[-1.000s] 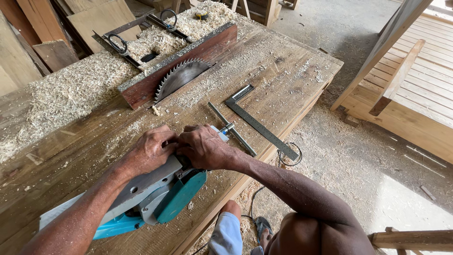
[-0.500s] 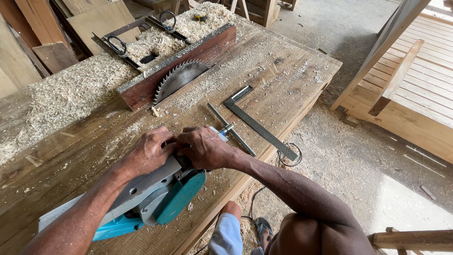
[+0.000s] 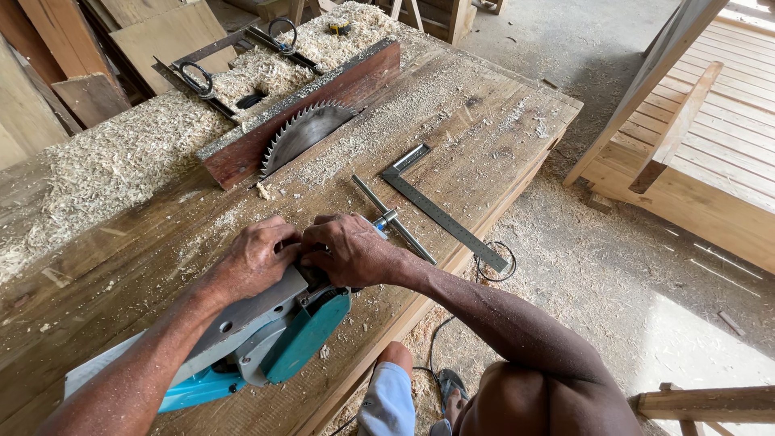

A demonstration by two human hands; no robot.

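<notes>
— Hands first: where are they?

— Both sit on the teal power tool (image 3: 274,339), which lies on its side on the wooden surface (image 3: 484,121). My left hand (image 3: 257,260) presses on its grey base plate, fingers curled at the front end. My right hand (image 3: 351,252) is clenched on something small there — I cannot tell what.

— And around them?

— Just beside my right hand lies a metal rod (image 3: 393,218), then a steel square (image 3: 440,211). Further off, a circular saw blade (image 3: 303,133) rises from the sawdust-strewn top.
</notes>
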